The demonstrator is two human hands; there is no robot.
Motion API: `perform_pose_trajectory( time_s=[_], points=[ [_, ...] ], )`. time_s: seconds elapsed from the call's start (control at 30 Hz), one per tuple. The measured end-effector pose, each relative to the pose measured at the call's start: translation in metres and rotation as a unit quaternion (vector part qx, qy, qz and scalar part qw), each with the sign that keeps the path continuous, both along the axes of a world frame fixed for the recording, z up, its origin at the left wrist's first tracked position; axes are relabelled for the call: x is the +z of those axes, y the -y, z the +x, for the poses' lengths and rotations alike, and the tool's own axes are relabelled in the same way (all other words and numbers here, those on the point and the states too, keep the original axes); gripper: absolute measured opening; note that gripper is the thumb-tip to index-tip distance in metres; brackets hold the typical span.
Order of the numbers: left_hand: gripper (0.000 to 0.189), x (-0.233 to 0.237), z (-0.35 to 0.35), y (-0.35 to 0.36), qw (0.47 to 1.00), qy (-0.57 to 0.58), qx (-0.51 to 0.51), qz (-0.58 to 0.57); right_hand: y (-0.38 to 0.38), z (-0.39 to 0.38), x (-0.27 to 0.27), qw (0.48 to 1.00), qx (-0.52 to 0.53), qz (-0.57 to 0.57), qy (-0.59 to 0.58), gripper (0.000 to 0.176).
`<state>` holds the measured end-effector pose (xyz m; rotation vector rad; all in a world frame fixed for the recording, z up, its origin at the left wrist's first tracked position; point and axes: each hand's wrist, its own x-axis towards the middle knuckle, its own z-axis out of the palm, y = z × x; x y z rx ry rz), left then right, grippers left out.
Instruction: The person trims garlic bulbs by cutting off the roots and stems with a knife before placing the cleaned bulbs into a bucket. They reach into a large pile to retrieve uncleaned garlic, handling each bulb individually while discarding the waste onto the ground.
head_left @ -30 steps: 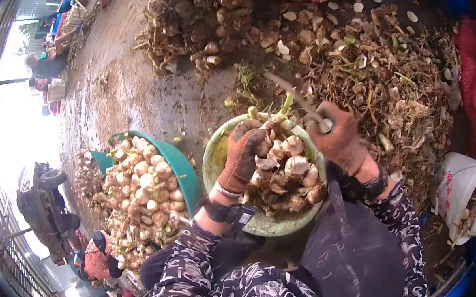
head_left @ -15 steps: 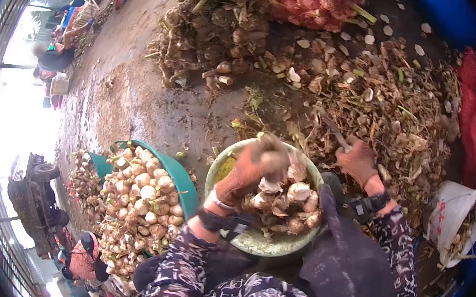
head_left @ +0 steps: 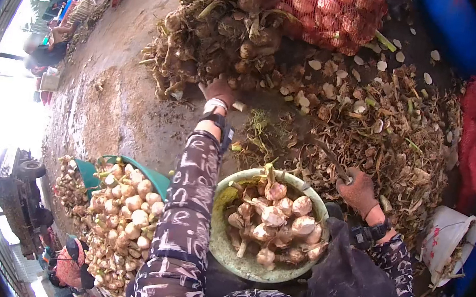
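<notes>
My left hand (head_left: 219, 92) reaches forward to the near edge of a heap of untrimmed garlic (head_left: 214, 41) with dry stalks and roots. Its thumb and fingers are apart against the heap; the fingertips are partly hidden. My right hand (head_left: 358, 192) is closed round the handle of a knife (head_left: 334, 160), whose dark, narrow blade points forward and left over the litter. Between my arms sits a pale green basin (head_left: 220, 251) holding several cut garlic bulbs (head_left: 272, 216), one with a stalk standing up near the far rim.
To the left, trimmed garlic (head_left: 124, 235) is piled beside a green tub (head_left: 153, 179). A red net sack of bulbs (head_left: 327, 13) lies ahead. Husks and stalks (head_left: 379, 128) cover the floor at right, near a white bucket (head_left: 443, 242). Other people work at far left.
My left hand has moved from above the basin out to the garlic heap. My right hand still holds the knife beside the basin. The whole view has shifted slightly.
</notes>
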<state>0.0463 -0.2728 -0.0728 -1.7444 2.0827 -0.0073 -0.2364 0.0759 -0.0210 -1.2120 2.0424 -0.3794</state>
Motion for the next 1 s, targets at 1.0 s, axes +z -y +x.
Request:
perform_pose_trajectory(
  time_s=[1.0],
  points=[
    [0.028, 0.132, -0.036, -0.263, 0.653, -0.655, 0.01, 0.38, 0.018, 0.039, 0.079, 0.943, 0.183, -0.277, 0.007, 0.035]
  ],
)
